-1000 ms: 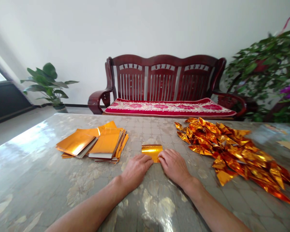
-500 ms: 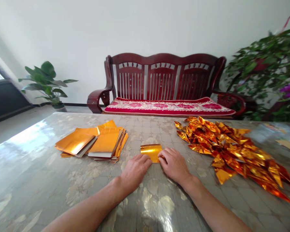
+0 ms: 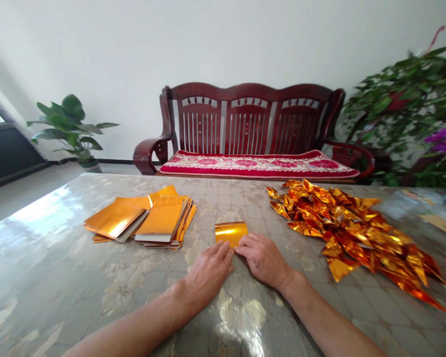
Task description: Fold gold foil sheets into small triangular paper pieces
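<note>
A sheet of gold foil paper (image 3: 230,231) lies on the table in front of me, its far edge curling up. My left hand (image 3: 211,265) is closed at the paper's near left edge, fingers together and tips pressing on it. At the near right corner my right hand (image 3: 263,259) has its fingers curled, thumb and forefinger pinching the edge. The two hands' fingertips almost meet. The sheet's near edge is partly hidden by the fingers.
Flat gold foil sheets (image 3: 161,218) lie in overlapping stacks to the left. Folded, pointed gold foil pieces (image 3: 342,223) are heaped to the right, with clear plastic (image 3: 409,203) behind. A wooden bench (image 3: 249,124) stands beyond the patterned table (image 3: 141,292), between potted plants (image 3: 74,124).
Both hands have shifted slightly along the near edge of the paper. My right hand has moved left, bringing its fingertips closer to my left hand's.
</note>
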A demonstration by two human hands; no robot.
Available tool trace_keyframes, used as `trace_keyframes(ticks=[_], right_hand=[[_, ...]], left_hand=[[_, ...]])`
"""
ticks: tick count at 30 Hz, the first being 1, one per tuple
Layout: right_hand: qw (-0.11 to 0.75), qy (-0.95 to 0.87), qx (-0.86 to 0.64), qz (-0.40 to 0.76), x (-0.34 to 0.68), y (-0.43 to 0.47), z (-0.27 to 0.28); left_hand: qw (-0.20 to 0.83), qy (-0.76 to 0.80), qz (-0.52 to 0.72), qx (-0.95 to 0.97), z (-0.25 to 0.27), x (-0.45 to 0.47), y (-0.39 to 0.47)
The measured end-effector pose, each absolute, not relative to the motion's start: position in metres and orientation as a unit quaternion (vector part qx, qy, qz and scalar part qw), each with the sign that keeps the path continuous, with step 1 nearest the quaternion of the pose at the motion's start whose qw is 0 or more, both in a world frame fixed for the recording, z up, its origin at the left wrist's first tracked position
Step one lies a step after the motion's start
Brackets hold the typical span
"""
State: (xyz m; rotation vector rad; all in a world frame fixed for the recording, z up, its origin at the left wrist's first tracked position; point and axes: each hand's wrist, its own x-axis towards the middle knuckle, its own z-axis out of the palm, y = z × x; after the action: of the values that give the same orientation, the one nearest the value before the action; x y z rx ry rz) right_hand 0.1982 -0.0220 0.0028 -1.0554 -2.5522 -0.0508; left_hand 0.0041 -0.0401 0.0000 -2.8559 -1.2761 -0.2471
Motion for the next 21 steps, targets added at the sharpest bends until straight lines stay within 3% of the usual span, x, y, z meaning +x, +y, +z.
trace_keyframes(ticks=[9, 21], right_hand=[[0.207, -0.89, -0.405, -0.018, 0.213, -0.019, 0.006], [0.253, -0.871, -0.417, -0.061, 0.206, -0.017, -0.004]], left_hand=[[0.049, -0.438, -0.027, -0.897, -0.002, 0.001, -0.048], [0.041, -0.472, -0.075, -0.878, 0.004, 0.004, -0.023]])
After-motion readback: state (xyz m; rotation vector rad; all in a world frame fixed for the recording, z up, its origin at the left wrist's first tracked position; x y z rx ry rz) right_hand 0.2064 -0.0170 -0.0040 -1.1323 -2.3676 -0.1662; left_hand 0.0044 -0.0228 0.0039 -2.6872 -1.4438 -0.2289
